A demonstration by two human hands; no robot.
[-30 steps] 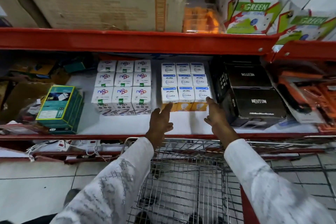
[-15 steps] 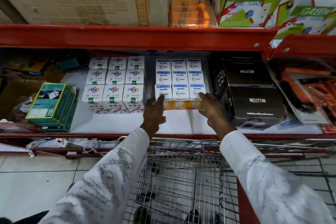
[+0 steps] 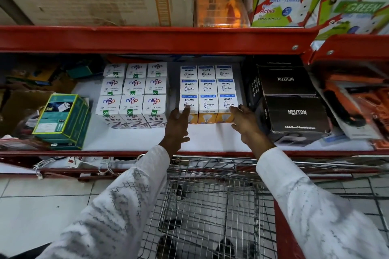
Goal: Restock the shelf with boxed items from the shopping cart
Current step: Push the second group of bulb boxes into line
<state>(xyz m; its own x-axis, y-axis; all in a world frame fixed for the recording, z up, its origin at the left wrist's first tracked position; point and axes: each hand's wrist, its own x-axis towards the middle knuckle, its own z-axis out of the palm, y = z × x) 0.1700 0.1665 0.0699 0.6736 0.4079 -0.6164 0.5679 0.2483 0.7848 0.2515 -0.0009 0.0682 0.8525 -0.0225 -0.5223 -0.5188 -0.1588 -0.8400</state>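
Note:
On the white shelf board (image 3: 210,139) stands a block of white, blue and yellow Wipro Garnet bulb boxes (image 3: 208,92), three wide and three deep. My left hand (image 3: 177,127) rests flat against the front left box, fingers spread. My right hand (image 3: 245,124) touches the front right box with open fingers. Neither hand grips a box. Left of this block sits a similar block of white Nippo boxes (image 3: 132,92). The wire shopping cart (image 3: 210,206) is below my arms, and I see no boxes in its basket.
Two black Neuton cartons (image 3: 292,111) stand right of the bulb boxes, close to my right hand. A stack of teal boxes (image 3: 61,120) sits at the left. A red upper shelf rail (image 3: 157,38) overhangs, carrying a brown carton and green-and-white boxes. Orange packaged tools (image 3: 357,99) lie far right.
Both hands moved forward from in front of the Wipro block to touch its front row, left hand on the left box, right hand on the right box.

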